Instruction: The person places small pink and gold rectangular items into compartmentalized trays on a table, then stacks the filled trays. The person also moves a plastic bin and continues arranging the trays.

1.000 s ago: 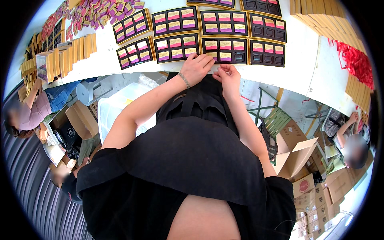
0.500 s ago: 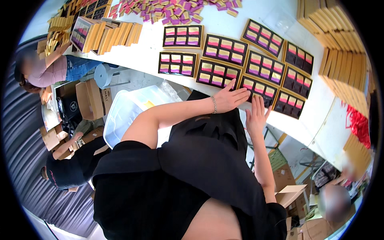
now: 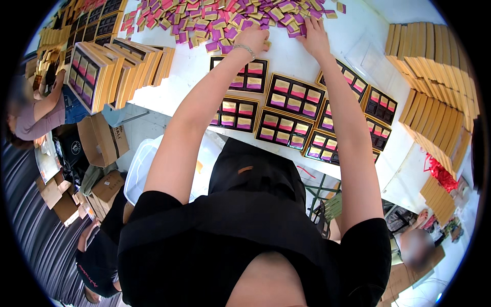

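Observation:
Both arms reach over the table to a heap of small flat wrapped pieces (image 3: pixel 286 13), some gold and purple, others gold and pink. At its near edge my left hand (image 3: pixel 252 39) has its fingers curled, with a gold wrapped piece (image 3: pixel 267 45) at the fingertips. My right hand (image 3: pixel 315 40) is over the heap's right part, fingers spread and thumb apart. Beneath my forearms lie several black-lined gold boxes (image 3: pixel 270 87), many with a pink row and a purple row. One box (image 3: pixel 377 111) at the right shows dark compartments below its pink row. My right forearm hides parts of some boxes.
Stacked gold boxes (image 3: pixel 434 46) line the table's right side, beside red shredded filler (image 3: pixel 441 171). More upright boxes (image 3: pixel 115 77) stand at the left. A clear plastic bin (image 3: pixel 138 171) sits below the table edge. Other people are at the left and lower right.
Both hands have left the near boxes and moved forward to the heap. My left fingers, stretched out before, are now curled. The view has shifted, showing more of the heap.

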Tool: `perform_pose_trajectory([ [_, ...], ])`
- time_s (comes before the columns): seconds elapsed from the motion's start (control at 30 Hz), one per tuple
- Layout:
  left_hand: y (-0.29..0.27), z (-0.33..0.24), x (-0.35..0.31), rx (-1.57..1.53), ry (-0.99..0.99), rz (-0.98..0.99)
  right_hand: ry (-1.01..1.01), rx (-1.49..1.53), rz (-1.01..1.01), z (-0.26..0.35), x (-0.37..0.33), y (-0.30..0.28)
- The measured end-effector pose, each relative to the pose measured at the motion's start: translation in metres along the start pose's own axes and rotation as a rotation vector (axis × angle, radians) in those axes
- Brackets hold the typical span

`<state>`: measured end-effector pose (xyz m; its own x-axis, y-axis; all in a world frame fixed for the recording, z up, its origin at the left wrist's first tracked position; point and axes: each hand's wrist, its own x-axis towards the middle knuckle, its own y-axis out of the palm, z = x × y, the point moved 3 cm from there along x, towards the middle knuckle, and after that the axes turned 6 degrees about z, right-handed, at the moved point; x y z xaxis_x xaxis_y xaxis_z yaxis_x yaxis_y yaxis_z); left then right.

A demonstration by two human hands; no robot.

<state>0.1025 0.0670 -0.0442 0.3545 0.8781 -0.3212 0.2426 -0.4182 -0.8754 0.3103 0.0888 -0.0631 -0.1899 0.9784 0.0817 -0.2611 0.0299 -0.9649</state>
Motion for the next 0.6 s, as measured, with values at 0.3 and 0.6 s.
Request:
perform_pose_trajectory([
  [0.3, 0.013, -0.027, 0.013, -0.188, 0.031, -0.262, -0.018, 0.358, 0.095, 0.014, -0.039, 0.001],
  [0.6, 0.019, -0.029, 0.0, -0.11, -0.113, -0.041, 0.089, 0.332, 0.158, 0.004, -0.04, -0.005],
])
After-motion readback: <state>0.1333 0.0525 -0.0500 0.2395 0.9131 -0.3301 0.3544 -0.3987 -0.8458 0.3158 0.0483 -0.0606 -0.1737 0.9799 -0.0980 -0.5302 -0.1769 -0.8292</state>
